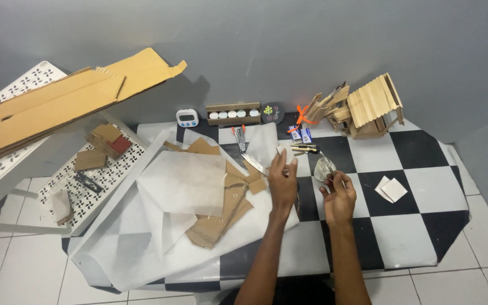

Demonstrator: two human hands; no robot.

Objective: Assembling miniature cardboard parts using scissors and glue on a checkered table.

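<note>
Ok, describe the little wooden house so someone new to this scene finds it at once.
Start at the black-and-white checkered mat on the floor and go to its far right corner, against the grey wall. There stands the little wooden house, built of pale flat sticks. Its slatted, sloping roof sets it apart from the loose stick pieces to its left.

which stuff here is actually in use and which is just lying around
In hand:
left hand on a small pale piece
right hand holding a clear crumpled wrapper and a thin stick

Lying about:
cardboard pieces
white paper sheets
stick house
timer
two pale squares
pliers
</note>
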